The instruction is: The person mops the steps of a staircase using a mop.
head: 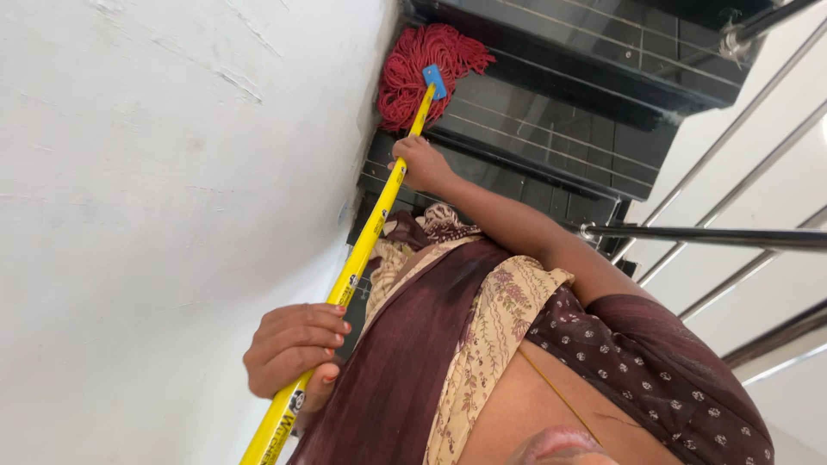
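By the white wall (155,215), one of my hands (293,349) is wrapped tight around the long yellow mop handle (362,250). My other hand (420,164) grips it higher up. The fluffy red mop head (413,69) with its blue clip sits on a shiny black stair step (551,129), against the wall.

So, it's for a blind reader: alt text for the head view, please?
Both hands grip a mop's yellow handle: the right hand near the red string mop head, the left hand close to the body. The mop head rests on dark glossy stairs between a white wall and a steel railing.
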